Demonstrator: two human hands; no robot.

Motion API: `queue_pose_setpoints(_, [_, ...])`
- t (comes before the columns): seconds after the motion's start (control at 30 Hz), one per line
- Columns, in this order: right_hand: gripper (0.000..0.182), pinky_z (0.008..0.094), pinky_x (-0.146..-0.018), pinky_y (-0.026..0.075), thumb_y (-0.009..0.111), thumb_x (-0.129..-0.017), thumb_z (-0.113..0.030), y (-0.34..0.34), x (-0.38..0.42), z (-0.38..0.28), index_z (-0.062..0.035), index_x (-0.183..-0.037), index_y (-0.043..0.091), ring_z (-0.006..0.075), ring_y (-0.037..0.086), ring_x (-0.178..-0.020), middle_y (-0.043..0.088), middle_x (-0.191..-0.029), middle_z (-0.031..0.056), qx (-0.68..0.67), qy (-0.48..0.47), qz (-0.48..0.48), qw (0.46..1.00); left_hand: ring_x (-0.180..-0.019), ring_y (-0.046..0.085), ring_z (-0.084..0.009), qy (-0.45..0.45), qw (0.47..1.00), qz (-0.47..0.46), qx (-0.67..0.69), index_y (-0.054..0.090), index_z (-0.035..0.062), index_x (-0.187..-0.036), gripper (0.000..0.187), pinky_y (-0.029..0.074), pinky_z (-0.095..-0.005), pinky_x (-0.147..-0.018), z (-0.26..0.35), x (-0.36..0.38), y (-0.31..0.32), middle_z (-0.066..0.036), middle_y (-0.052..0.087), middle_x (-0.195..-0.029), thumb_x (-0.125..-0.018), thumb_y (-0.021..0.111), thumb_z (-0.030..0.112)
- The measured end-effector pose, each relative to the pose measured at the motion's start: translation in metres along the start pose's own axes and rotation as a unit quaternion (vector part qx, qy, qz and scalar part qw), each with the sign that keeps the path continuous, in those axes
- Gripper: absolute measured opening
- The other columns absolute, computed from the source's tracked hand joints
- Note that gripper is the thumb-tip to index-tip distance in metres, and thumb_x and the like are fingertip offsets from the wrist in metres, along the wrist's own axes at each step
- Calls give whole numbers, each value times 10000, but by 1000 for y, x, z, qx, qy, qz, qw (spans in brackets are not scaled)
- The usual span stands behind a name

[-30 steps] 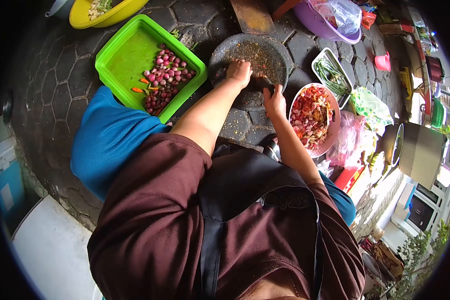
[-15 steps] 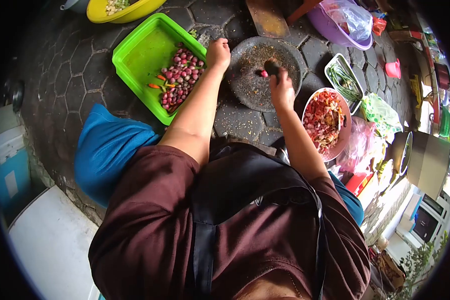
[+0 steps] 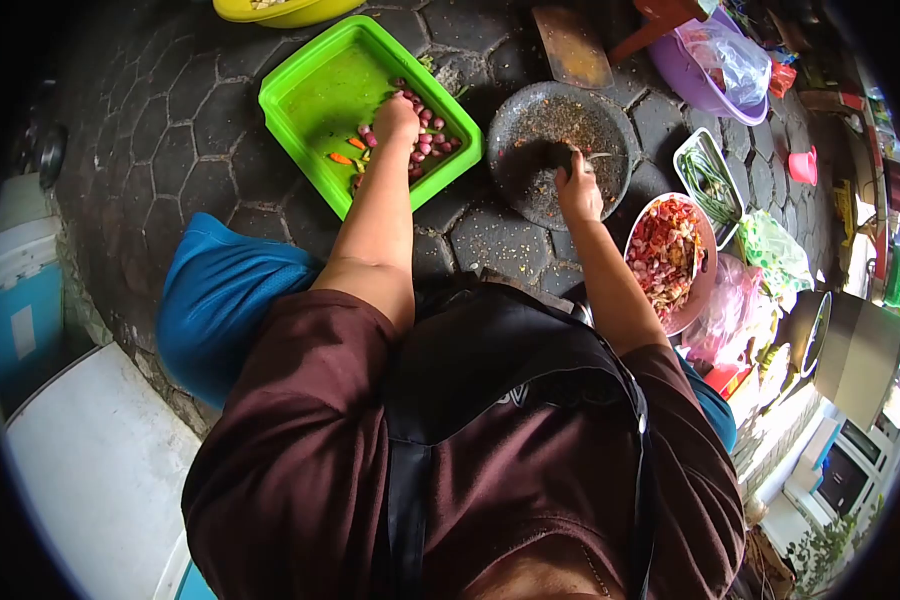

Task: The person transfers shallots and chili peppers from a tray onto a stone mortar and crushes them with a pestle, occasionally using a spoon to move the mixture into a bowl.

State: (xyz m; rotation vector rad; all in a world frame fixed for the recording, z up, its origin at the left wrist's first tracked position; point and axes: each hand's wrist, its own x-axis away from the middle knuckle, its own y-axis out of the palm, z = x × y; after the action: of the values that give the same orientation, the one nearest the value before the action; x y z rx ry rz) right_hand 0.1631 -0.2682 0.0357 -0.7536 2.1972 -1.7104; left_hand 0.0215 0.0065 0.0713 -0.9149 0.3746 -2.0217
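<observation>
My left hand [image 3: 397, 118] reaches into a bright green tray [image 3: 315, 95], its fingers curled down among small purple shallots [image 3: 432, 140]. Whatever those fingers hold is hidden beneath the hand. A few orange chillies [image 3: 341, 158] lie beside the shallots. My right hand [image 3: 579, 190] is closed around a dark stone pestle [image 3: 553, 156], which is tilted inside a wide, round stone mortar [image 3: 525, 112]. Crushed bits and seeds cling to the bowl of the mortar.
Right of the mortar stand a pink bowl of chopped red and pale pieces [image 3: 667, 250] and a white tray of long green vegetables [image 3: 708, 175]. A purple basin [image 3: 682, 78], a wooden board [image 3: 572, 48] and a yellow basin [image 3: 295, 12] sit farther off on the paving.
My left hand has gone from beside the mortar leftward into the green tray. The shallot seen in the mortar before is out of sight. My right hand still grips the pestle.
</observation>
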Motion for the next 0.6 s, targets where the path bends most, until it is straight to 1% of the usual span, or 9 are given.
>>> queue_pose_setpoints(0.07, [488,515,-645,494,504,-856,-356,-9,-9,-8,-144,-1271,359,435,608,-799,588,-897,266,29,12,-35,999,-634,588,-247,25,998,-11,-60,603,91,-793,195,448,-382,-554,-12,-11,4,-98,612,-764,-859,454,200])
queue_pose_setpoints(0.1, [470,511,-648,493,506,-857,-355,-14,-10,-7,-138,-1251,371,427,609,-805,598,-871,255,13,26,-66,997,-868,634,-282,59,980,-10,-190,665,123,-912,178,485,-393,-774,-35,-26,16,-115,655,-947,-833,529,205])
queue_pose_setpoints(0.13, [402,497,-698,481,506,-863,-348,-19,-13,-4,-113,-1180,428,426,602,-845,613,-875,249,-10,19,-49,999,-680,618,-250,49,991,-23,-119,640,91,-841,168,480,-366,-613,-38,-18,19,-112,645,-800,-833,495,176])
queue_pose_setpoints(0.2, [392,485,-731,472,507,-865,-349,-17,-24,15,-107,-1167,446,431,593,-867,612,-904,255,-75,9,-17,997,-680,645,-252,-1,994,-109,-13,640,77,-890,144,508,-349,-592,-61,-41,39,-124,653,-792,-795,542,122])
queue_pose_setpoints(0.23, [383,473,-764,464,508,-867,-349,-23,-23,22,-100,-1155,464,437,585,-889,611,-934,260,-143,-7,3,990,-917,615,-247,106,987,-49,-109,641,115,-981,218,500,-358,-758,-69,-41,46,-124,601,-1060,-767,602,119])
queue_pose_setpoints(0.3, [380,456,-808,447,509,-867,-344,-35,-22,26,-89,-1147,482,440,571,-928,605,-965,267,-173,28,27,984,-1067,544,-237,163,962,-36,-217,595,172,-1107,338,462,-383,-869,-72,-34,53,-100,468,-1256,-771,631,180])
queue_pose_setpoints(0.43, [414,442,-821,449,487,-867,-355,-66,-10,21,-86,-1181,469,427,577,-936,602,-978,271,-163,139,91,972,-1061,539,-260,147,949,-26,-276,532,180,-1149,439,470,-388,-853,-50,-1,47,-91,426,-1255,-739,686,210])
queue_pose_setpoints(0.5, [420,445,-826,446,488,-865,-359,-54,-11,45,-88,-1186,465,430,575,-940,601,-973,276,-183,182,138,956,-1077,529,-283,129,943,-35,-304,474,197,-1174,497,459,-437,-868,-39,4,48,-74,416,-1255,-733,699,245])
queue_pose_setpoints(0.6, [396,463,-801,454,490,-864,-365,-45,-1,57,-130,-1182,466,438,574,-935,607,-970,273,-157,190,124,961,-1073,528,-280,184,945,-36,-267,487,162,-1068,402,459,-451,-851,-42,-1,54,-57,475,-1176,-731,701,209])
